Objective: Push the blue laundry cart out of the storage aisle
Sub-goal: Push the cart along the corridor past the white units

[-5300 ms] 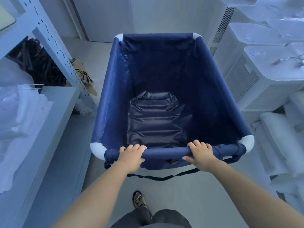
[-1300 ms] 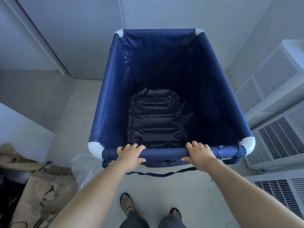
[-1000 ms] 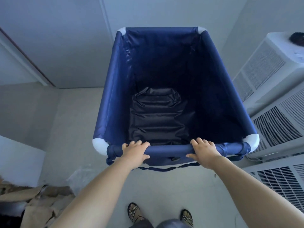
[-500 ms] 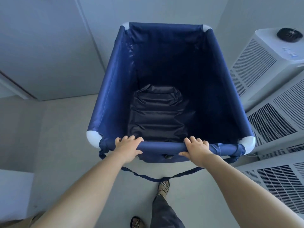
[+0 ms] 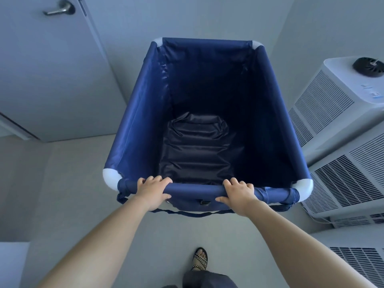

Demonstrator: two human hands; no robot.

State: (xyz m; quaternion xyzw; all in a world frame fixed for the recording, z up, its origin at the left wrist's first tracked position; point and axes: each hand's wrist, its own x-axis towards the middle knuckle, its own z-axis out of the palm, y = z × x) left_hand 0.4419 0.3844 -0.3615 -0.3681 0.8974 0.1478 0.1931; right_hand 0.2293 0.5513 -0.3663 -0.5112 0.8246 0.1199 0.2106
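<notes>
Gripping blue laundry cart rail: left hand, right hand | door handle newly visible

We see a pale grey floor meeting plain light walls. At upper left stands a closed door with a metal lever handle. Along the right side, white vented units sit stacked close together. The light is soft, even and bluish.
</notes>
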